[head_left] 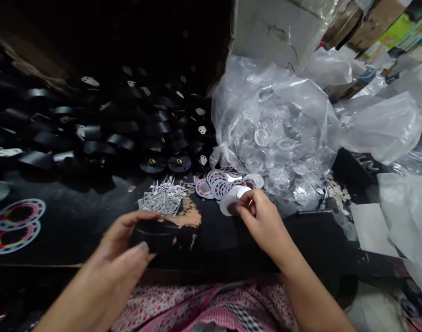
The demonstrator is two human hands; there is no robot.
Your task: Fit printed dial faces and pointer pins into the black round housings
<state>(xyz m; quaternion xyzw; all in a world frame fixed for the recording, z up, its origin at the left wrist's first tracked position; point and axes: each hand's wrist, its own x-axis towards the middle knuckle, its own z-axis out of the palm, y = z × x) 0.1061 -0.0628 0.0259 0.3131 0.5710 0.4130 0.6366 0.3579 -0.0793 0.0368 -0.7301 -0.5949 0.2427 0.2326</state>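
Note:
My left hand (127, 249) is closed round a black round housing (155, 235), held just above the front of the table with a small brass-coloured piece at its top edge. My right hand (262, 221) pinches a plain grey dial disc (228, 205) by its right edge, beside a loose pile of printed dial discs (219, 184). Between the hands and farther back lies a heap of thin white pointers (164, 196). A small metal pin-like piece (193, 241) lies to the right of the housing.
Rows of black housings (155, 164) fill the back left. Two printed dials (15, 235) overlap at the left. A clear bag of round transparent covers (276, 152) bulges at the back right. A white card (371, 230) and small flat metal plates (337, 193) lie at the right.

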